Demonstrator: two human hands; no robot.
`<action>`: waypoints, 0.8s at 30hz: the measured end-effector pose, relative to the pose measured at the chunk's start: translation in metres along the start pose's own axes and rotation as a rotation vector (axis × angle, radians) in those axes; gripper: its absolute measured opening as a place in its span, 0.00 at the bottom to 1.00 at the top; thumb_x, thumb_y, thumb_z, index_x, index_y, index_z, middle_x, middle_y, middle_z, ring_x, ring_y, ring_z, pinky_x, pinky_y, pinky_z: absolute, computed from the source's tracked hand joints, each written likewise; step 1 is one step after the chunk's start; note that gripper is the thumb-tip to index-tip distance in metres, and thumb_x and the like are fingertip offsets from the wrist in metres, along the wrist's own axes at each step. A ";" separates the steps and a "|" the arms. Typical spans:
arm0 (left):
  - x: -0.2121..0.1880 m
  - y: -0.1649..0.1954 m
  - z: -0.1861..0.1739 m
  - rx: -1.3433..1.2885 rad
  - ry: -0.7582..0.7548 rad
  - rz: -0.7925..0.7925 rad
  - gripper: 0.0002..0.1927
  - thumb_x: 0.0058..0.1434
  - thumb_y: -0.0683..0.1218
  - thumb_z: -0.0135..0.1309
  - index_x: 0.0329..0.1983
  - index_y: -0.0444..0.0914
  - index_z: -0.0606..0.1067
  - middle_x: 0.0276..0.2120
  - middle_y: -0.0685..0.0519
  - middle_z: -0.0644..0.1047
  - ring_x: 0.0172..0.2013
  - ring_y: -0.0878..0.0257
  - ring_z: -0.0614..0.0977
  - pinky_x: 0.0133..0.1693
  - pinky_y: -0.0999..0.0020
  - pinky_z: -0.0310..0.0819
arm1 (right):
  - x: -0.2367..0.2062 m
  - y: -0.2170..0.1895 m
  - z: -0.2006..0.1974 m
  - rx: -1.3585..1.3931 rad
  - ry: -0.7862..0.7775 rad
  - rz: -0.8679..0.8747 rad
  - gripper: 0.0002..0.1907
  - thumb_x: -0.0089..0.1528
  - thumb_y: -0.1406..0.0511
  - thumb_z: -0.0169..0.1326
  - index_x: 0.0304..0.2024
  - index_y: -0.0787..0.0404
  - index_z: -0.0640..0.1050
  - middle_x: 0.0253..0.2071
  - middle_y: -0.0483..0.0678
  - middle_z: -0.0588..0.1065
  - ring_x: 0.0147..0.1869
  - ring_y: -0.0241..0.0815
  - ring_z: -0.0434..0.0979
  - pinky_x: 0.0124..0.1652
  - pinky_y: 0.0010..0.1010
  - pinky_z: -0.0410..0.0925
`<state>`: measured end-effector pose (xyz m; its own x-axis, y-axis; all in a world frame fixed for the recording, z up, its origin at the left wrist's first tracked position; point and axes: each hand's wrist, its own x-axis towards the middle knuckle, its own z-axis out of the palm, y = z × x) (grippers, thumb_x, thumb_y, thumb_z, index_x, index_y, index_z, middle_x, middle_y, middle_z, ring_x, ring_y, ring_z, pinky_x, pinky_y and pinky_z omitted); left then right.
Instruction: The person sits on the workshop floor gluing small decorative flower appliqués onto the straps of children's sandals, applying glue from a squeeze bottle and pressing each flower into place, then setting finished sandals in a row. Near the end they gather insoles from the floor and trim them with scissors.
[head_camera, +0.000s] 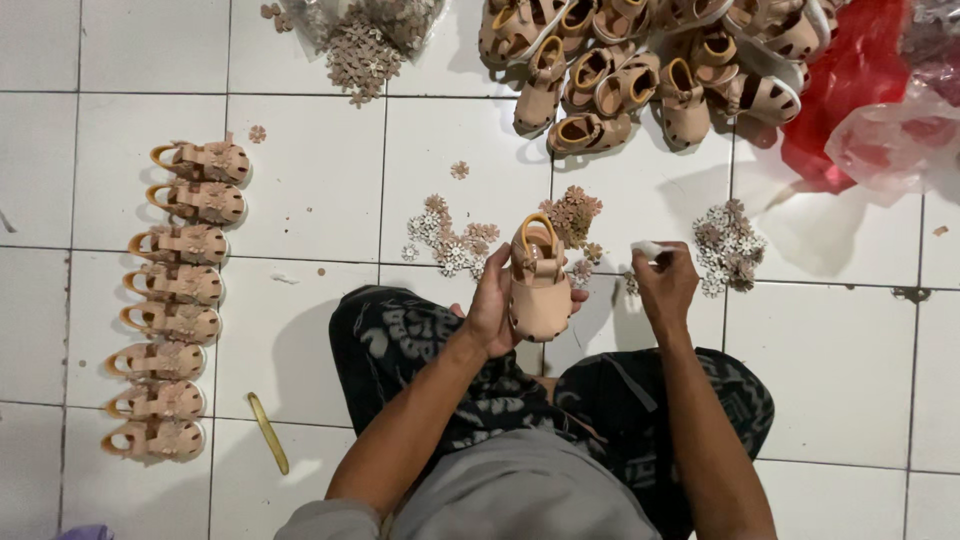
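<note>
My left hand (492, 308) holds a small beige child's sandal (540, 280) upright over my lap, toe towards me. To the right of it, my right hand (665, 285) pinches a small white piece (648, 248) between its fingertips, apart from the sandal. Small piles of flower-shaped trims lie on the white tiled floor just beyond my hands: one at the left (448, 240), one behind the sandal (575, 215), one at the right (728, 245).
A column of several beige sandals with flower trims (175, 300) lies along the left. A heap of plain sandals (640, 60) sits at the top. A clear bag of flower trims (370, 35) and red plastic bags (850, 90) are at the back. A yellow strip (268, 432) lies by my left knee.
</note>
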<state>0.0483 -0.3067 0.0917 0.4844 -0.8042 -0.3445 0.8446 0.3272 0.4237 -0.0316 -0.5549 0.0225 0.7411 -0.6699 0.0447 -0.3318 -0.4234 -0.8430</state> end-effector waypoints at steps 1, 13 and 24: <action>0.001 0.001 0.000 -0.001 -0.008 0.015 0.40 0.73 0.71 0.25 0.63 0.35 0.69 0.47 0.31 0.79 0.45 0.49 0.85 0.42 0.60 0.86 | -0.009 -0.007 -0.009 0.046 -0.028 0.031 0.15 0.63 0.65 0.64 0.46 0.69 0.76 0.38 0.51 0.78 0.39 0.38 0.79 0.40 0.28 0.73; -0.006 -0.018 0.012 -0.024 -0.024 0.132 0.35 0.76 0.68 0.30 0.67 0.37 0.66 0.51 0.45 0.78 0.48 0.57 0.83 0.49 0.59 0.83 | -0.149 -0.141 -0.134 0.318 -0.172 0.063 0.16 0.73 0.68 0.53 0.61 0.69 0.76 0.47 0.52 0.78 0.49 0.38 0.80 0.51 0.28 0.74; -0.024 -0.032 0.022 -0.054 -0.052 0.208 0.34 0.77 0.67 0.30 0.68 0.37 0.66 0.51 0.46 0.78 0.48 0.57 0.82 0.50 0.58 0.82 | -0.173 -0.183 -0.157 -0.151 -0.051 -0.559 0.13 0.66 0.73 0.66 0.53 0.67 0.79 0.48 0.57 0.80 0.52 0.43 0.84 0.46 0.27 0.79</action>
<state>0.0047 -0.3085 0.1048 0.6385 -0.7404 -0.2102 0.7392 0.5138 0.4354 -0.1907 -0.4571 0.2525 0.8539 -0.2907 0.4318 0.0414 -0.7890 -0.6130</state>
